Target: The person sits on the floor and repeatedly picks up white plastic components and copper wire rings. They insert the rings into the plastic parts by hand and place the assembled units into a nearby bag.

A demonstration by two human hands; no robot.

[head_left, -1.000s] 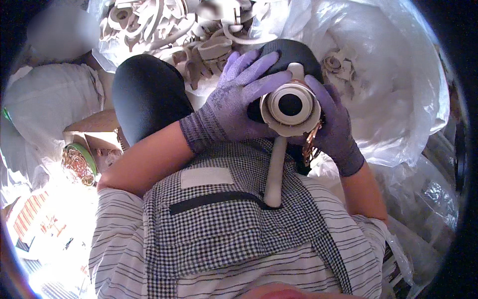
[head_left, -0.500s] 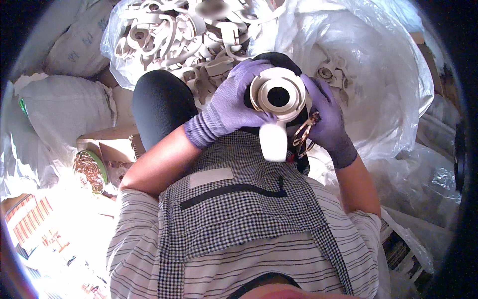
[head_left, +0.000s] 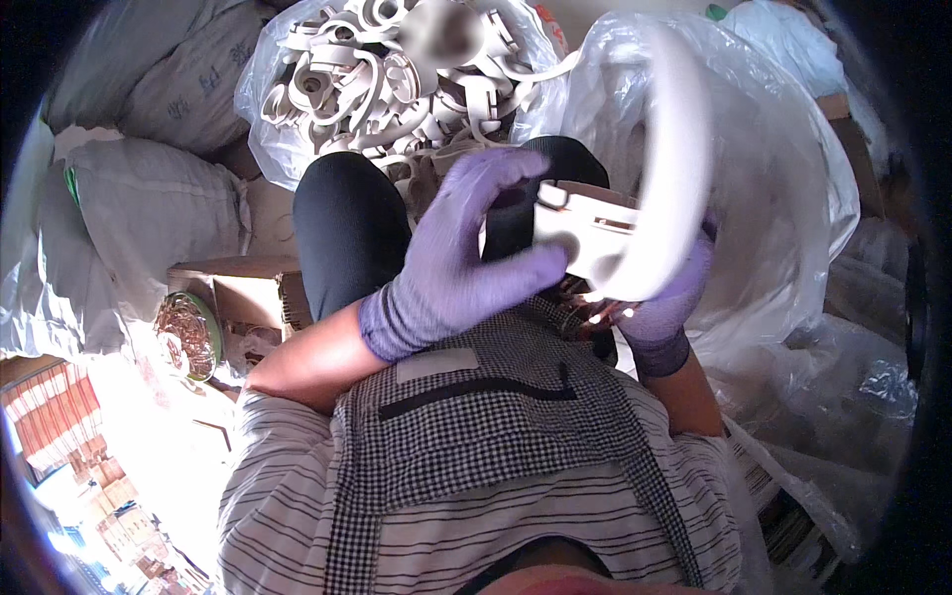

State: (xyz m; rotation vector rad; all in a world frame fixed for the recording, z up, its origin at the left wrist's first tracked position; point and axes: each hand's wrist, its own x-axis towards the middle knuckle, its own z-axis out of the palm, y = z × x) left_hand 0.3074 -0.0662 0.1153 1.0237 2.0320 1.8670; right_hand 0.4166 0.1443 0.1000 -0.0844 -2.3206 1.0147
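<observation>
My right hand (head_left: 674,293), in a purple knit glove, grips a white plastic housing with a long curved handle (head_left: 676,159). The handle is blurred and arcs up past the fingers. Slots show in the side of the housing's round body (head_left: 587,233). Below it, a bunch of thin copper-coloured metal strips (head_left: 595,315) sits by the right palm. My left hand (head_left: 451,258), gloved alike, is open just left of the housing. Its fingers are apart from the part, and the thumb tip lies at the housing's edge; whether it touches, I cannot tell.
Beyond my knees stands a clear plastic bag (head_left: 260,129) heaped with similar white parts. Another large clear bag (head_left: 783,198) opens at the right. On the left are a cardboard box (head_left: 238,270), a green-rimmed round container (head_left: 210,327) of copper-coloured pieces, and stuffed white sacks (head_left: 149,198).
The white housing has turned from facing up to side-on, its handle swinging up to the right. My left hand has let go and opened; my right hand keeps hold.
</observation>
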